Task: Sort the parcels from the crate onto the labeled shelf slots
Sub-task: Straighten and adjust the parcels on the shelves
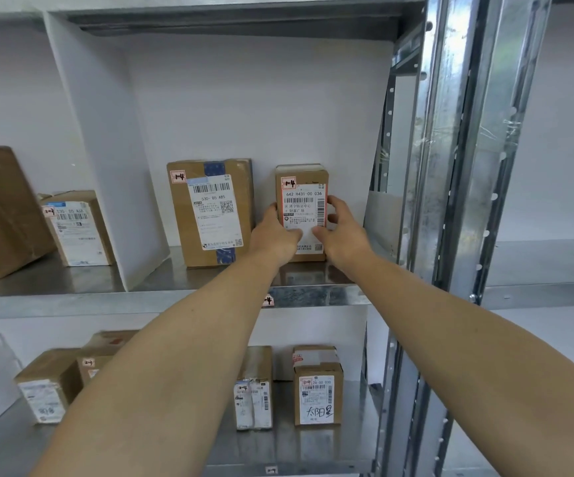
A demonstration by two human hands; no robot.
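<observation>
We held the parcel [302,187] upright on the shelf [316,297]. Our left hand [273,235] gripped its 9 o'clock edge and our right hand [342,232] its 3 o'clock edge, fingers [336,202] curled round the sides and thumbs pressed on the label [304,205]. A larger box [210,215] stood just beside the parcel at 9 o'clock.

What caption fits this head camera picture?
The left hand and right hand hold a small parcel on the shelf, beside a bigger parcel.
</observation>
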